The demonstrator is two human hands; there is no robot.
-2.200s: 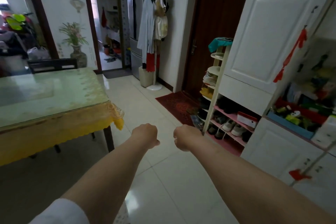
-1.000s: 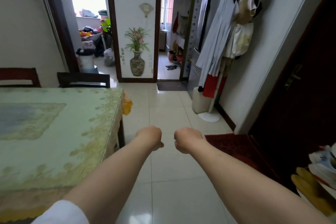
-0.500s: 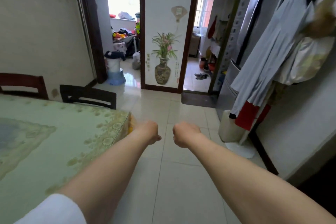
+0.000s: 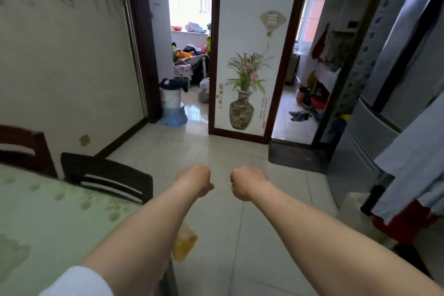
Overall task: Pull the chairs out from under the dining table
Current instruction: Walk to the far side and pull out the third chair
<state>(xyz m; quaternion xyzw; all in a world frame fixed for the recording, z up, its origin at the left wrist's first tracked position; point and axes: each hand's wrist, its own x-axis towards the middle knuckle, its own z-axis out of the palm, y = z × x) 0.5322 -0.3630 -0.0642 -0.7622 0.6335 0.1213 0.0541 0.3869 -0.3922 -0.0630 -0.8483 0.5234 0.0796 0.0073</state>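
Left of the curled fingers, the dark chair (image 4: 107, 176) sits tucked against the dining table (image 4: 48, 218), while left hand (image 4: 194, 179) and right hand (image 4: 248, 182) hang fisted, empty, seemingly approaching it.

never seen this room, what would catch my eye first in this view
Two bare forearms reach out from the bottom, the left hand and right hand closed into empty fists over the pale floor tiles. At left, a dark chair sits tucked against the green-clothed dining table. Straight ahead, a painted vase of flowers decorates the wall panel between two doorways.
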